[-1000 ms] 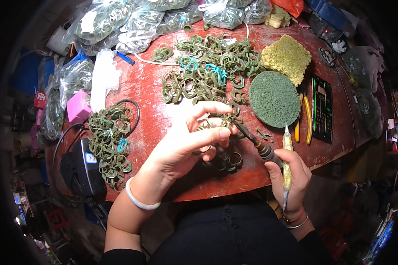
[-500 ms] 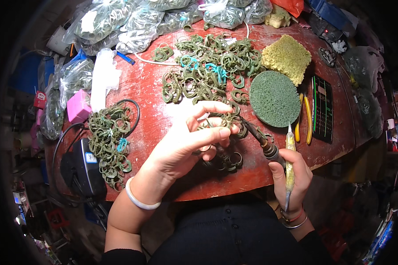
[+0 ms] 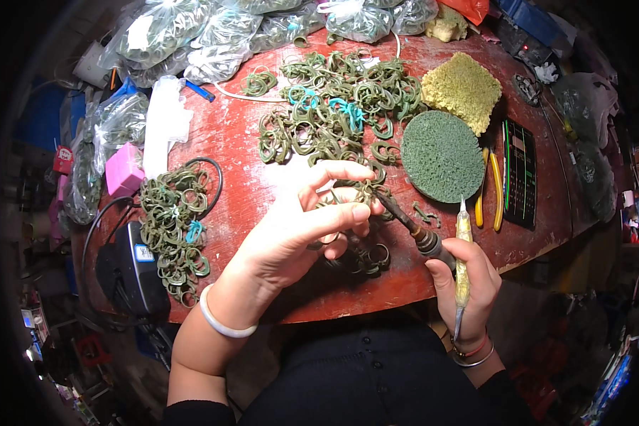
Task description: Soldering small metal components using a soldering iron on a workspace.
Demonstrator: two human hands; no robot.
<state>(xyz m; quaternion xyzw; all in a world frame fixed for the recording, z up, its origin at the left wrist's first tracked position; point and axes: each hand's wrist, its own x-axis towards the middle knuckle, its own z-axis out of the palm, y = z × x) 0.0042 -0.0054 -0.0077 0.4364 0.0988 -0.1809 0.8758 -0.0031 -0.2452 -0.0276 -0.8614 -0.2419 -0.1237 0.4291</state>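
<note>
My left hand [image 3: 284, 227] is raised over the table, its fingers pinched around a small green ring piece [image 3: 366, 192]. My right hand [image 3: 473, 280] grips a soldering iron [image 3: 429, 243] with a dark handle, its thin tip touching or very near that piece. The same hand also keeps a yellow-handled carving tool [image 3: 463, 275] upright, its pale point up. Under my left fingers lie more green rings [image 3: 375, 260], partly hidden by the hand. Just beyond is a large heap of green rings [image 3: 312, 145] with some bright turquoise ones [image 3: 348, 113].
A round green sponge [image 3: 444, 156], yellow sponge [image 3: 463, 92], yellow-handled pliers [image 3: 497, 192] and black calculator [image 3: 520, 174] stand right. Left are another ring heap [image 3: 174, 245], a black device [image 3: 138, 270] and a pink block [image 3: 125, 170]. Filled plastic bags [image 3: 220, 50] line the far edge.
My right hand has shifted the soldering iron slightly left and up, uncovering a small green piece on the table beside it. My left hand stays nearly still.
</note>
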